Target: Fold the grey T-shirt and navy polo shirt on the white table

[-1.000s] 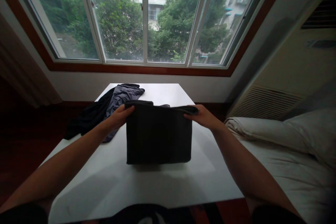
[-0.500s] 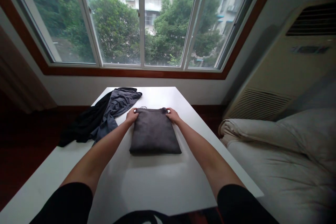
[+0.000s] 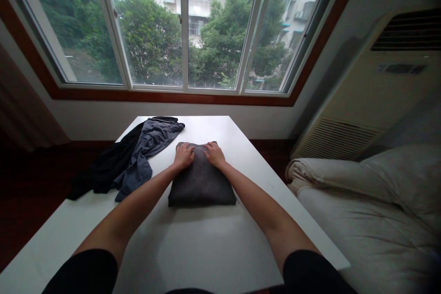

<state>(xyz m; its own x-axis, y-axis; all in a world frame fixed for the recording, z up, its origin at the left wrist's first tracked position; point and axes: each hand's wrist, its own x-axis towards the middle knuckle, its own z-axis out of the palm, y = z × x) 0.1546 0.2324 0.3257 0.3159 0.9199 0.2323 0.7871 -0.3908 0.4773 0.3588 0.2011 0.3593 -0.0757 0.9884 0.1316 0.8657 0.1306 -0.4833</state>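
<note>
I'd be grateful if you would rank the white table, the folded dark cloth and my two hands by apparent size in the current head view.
1. White table
2. Folded dark cloth
3. Left hand and right hand: too alike to rank

It's a room in a home, and there's the wide sliding window with its reddish-brown wooden frame (image 3: pixel 172 96), trees and an apartment block outside! A pale pleated fabric curtain (image 3: pixel 27 101) hangs at the left, a cream upright air conditioner (image 3: pixel 365 96) stands at the right, and just below it lies soft off-white padded bedding (image 3: pixel 361 211).
</note>
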